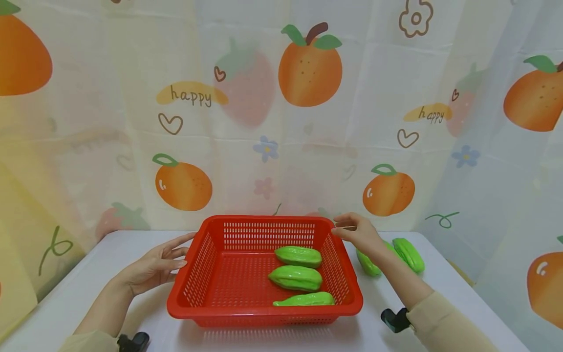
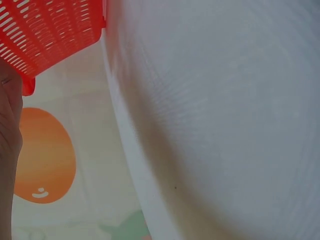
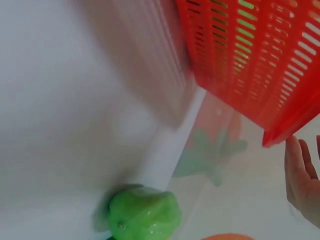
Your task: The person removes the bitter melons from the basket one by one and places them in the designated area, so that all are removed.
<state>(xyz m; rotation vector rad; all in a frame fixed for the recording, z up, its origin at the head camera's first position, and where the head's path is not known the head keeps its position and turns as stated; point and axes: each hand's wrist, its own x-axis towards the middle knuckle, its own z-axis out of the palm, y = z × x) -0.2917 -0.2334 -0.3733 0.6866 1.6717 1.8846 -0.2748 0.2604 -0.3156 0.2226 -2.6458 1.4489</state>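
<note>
A red plastic basket (image 1: 246, 310) with slotted walls stands on the white table. Three glossy green ridged vegetables lie along its right side: a back one (image 1: 299, 256), a middle one (image 1: 295, 278) and a front one (image 1: 305, 299); their exact kind is unclear. At the left rim, my left hand (image 1: 151, 266) has its fingers extended against the basket's outside. My right hand (image 1: 358, 234) touches the rim near the back right corner, its fingers fairly straight. In the right wrist view, fingertips (image 3: 292, 147) meet the underside of the rim.
More green vegetables (image 1: 408, 254) lie on the table (image 1: 448, 298) to the right of the basket, partly behind my right forearm. A curtain (image 1: 308, 161) printed with fruit hangs just behind the table's back edge.
</note>
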